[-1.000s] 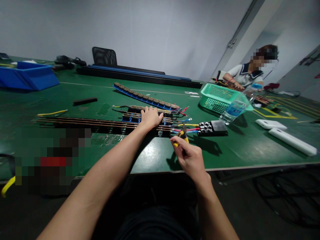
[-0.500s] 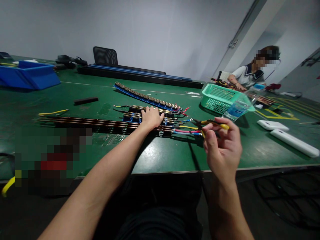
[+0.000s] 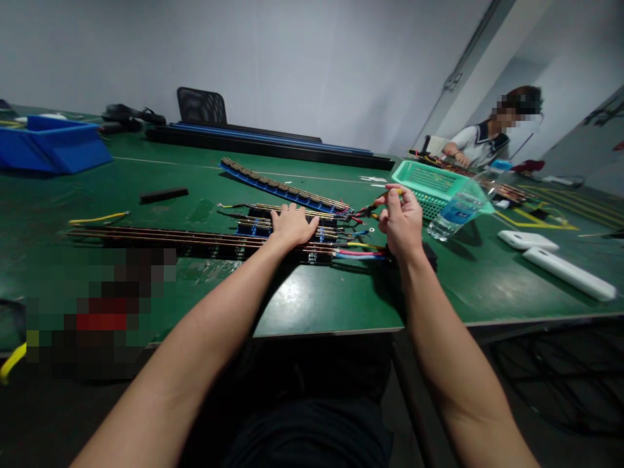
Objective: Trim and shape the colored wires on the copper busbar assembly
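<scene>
My left hand (image 3: 293, 226) lies with spread fingers on the short blue-and-black strips with metal rods (image 3: 253, 224) at the middle of the green table. My right hand (image 3: 402, 218) is closed on yellow-handled pliers (image 3: 379, 205), whose tips are at the wire ends of the strips. Red, black and blue wires (image 3: 359, 232) stick out to the right of the strips. A long dark strip with copper-coloured rods (image 3: 195, 239) runs in front. Behind lies a slanted blue strip with rods (image 3: 283, 188).
A green basket (image 3: 429, 185) and a water bottle (image 3: 455, 214) stand right of my right hand, with white devices (image 3: 568, 272) farther right. At the left is a blue bin (image 3: 68, 146). Long black and blue profiles (image 3: 273, 146) lie behind. A person (image 3: 480, 143) works at the back right.
My right hand has moved up and to the left with the pliers, from beside the front wires to the wires of the rear strips. My left hand stays on the strips.
</scene>
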Tool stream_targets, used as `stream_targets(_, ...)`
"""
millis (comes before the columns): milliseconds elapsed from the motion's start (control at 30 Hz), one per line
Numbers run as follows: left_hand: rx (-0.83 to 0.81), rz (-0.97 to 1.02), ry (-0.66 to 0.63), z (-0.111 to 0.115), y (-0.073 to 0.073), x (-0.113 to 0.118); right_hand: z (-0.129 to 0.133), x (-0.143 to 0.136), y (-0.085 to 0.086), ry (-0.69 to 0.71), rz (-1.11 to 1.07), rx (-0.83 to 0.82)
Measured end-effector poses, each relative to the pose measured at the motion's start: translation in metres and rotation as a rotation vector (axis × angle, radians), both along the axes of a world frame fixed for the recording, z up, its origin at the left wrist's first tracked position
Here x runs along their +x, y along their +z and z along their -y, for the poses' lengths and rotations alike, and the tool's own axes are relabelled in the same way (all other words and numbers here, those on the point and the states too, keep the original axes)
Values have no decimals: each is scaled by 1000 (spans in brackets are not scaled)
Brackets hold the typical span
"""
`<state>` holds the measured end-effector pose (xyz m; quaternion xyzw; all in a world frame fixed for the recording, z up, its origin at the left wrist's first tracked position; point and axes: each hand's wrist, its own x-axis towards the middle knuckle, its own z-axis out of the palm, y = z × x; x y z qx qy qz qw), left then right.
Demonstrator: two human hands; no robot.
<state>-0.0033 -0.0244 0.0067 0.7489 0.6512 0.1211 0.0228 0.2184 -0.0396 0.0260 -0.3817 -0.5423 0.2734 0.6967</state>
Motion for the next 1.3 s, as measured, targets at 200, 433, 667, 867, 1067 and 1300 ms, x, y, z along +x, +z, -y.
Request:
stream_targets(200, -23, -15, -54, -4, 1, -9, -5, -6, -9, -5, 59, -53)
stream_targets(433, -2, -32, -71, -6, -3, -9, 3, -14, -16, 6, 461, 5)
stream_targets(667, -9, -52, -87, -5, -5, -8, 16, -29, -21, -23, 662, -5)
stream_targets(867, 8, -47, -92, -5, -4, -8, 9, -20, -13, -153, 199, 26)
stream_targets(1067, 8, -43, -91, -6, -4, -8, 78, -31, -6, -121, -27, 101)
stream_targets(1300, 15, -54, -94, -4, -5, -9, 180, -47, -46, -177, -67, 1)
